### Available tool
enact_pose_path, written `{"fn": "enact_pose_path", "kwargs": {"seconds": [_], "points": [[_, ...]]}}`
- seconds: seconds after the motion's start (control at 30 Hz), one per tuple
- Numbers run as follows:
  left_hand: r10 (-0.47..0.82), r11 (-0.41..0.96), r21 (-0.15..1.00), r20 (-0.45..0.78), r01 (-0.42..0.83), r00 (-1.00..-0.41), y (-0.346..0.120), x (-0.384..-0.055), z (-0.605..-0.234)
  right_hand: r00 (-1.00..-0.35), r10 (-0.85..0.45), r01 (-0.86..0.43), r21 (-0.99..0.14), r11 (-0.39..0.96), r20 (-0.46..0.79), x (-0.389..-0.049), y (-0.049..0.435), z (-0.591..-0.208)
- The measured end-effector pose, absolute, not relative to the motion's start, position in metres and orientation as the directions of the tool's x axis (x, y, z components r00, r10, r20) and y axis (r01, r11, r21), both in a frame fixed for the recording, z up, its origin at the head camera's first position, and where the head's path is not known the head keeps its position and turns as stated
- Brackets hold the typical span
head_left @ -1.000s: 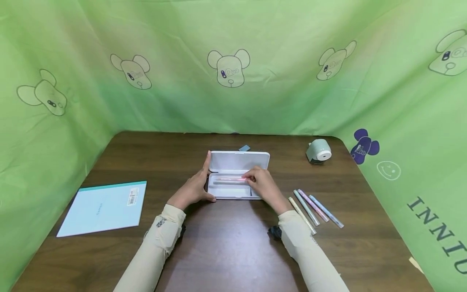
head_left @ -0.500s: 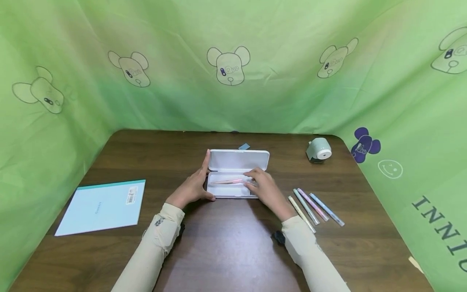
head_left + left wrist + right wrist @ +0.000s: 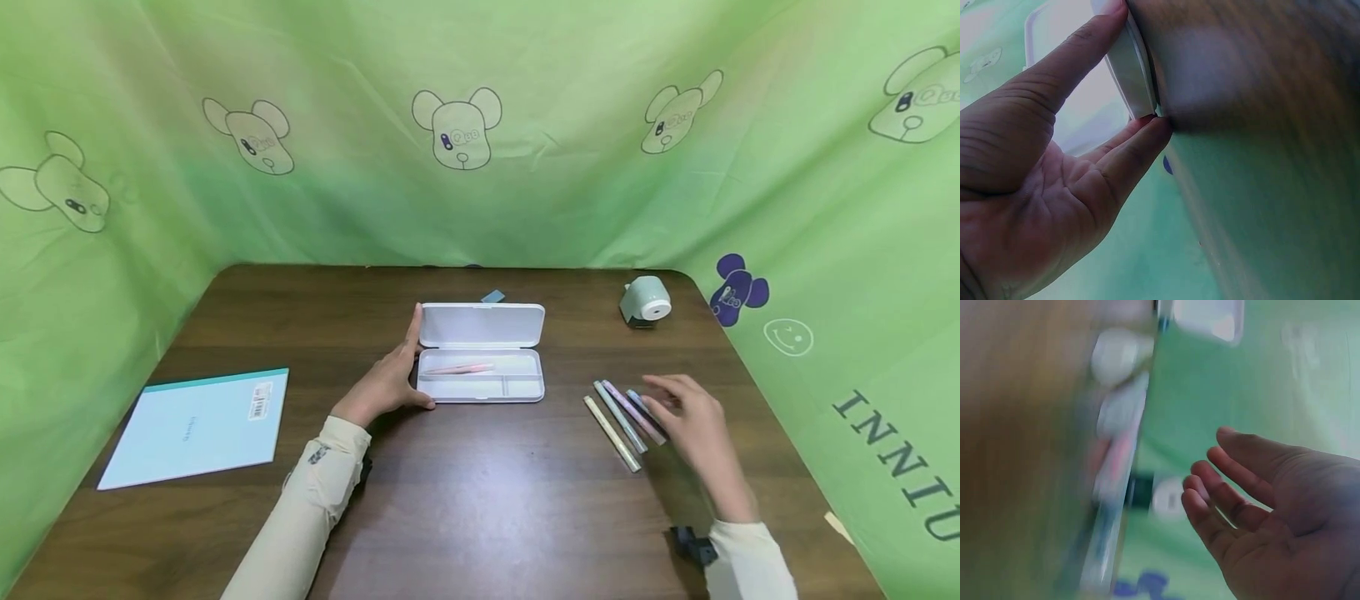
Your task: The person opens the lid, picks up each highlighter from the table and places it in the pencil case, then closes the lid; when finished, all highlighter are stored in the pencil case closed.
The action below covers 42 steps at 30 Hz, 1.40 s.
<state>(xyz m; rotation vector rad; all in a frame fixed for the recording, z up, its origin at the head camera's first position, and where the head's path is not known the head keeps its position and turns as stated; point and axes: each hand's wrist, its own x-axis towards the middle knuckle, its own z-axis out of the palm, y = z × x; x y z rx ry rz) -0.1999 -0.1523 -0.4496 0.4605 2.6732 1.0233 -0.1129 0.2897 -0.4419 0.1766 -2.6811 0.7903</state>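
Note:
At the middle of the table a white pencil case [image 3: 480,401] lies with its lid [image 3: 480,325] raised. One pinkish pen [image 3: 461,368] rests in its back compartment. My left hand [image 3: 386,385] holds the case by its left end, thumb at the front edge and fingers toward the lid; the left wrist view shows the case [image 3: 1132,75] between them. Over on the right, my right hand [image 3: 693,421] hovers at the loose pens, fingers loosely bent and holding nothing. Beside it lie a yellow pen [image 3: 611,433], a grey-green pen [image 3: 621,417], a pink pen [image 3: 633,412] and a partly hidden blue pen [image 3: 635,398].
A light blue notebook [image 3: 195,429] lies at the left. Toward the back right stands a pale green pencil sharpener [image 3: 645,300]. Behind the lid is a small blue piece [image 3: 492,296]. A green curtain [image 3: 337,217] surrounds the brown table [image 3: 480,500].
My right hand has released the pinkish pen inside the case, then moved right to the loose pens. My left hand keeps hold of the case's left end.

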Motion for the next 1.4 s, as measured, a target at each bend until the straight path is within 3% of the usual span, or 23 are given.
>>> {"fn": "enact_pose_path", "kwargs": {"seconds": [0.27, 0.63, 0.87, 1.1, 1.4], "points": [[0.373, 0.708, 0.677, -0.115, 0.202, -0.921, -0.154, -0.201, -0.449, -0.965, 0.05, -0.092, -0.515, 0.852, 0.256, -0.081, 0.339, -0.455], [0.374, 0.705, 0.683, -0.125, 0.194, -0.919, -0.154, -0.202, -0.449, -0.986, 0.039, -0.048, -0.506, 0.861, 0.161, -0.074, 0.347, -0.462], [0.379, 0.703, 0.683, -0.122, 0.199, -0.917, -0.152, -0.201, -0.448, -0.968, 0.063, -0.057, -0.458, 0.887, 0.242, -0.077, 0.345, -0.463], [0.382, 0.689, 0.693, -0.096, 0.214, -0.919, -0.155, -0.209, -0.465, -0.929, 0.003, -0.184, -0.471, 0.863, 0.369, -0.104, 0.314, -0.451], [0.377, 0.696, 0.69, -0.114, 0.2, -0.919, -0.15, -0.2, -0.448, -0.93, -0.139, -0.315, -0.542, 0.779, 0.341, -0.159, 0.235, -0.447]]}}
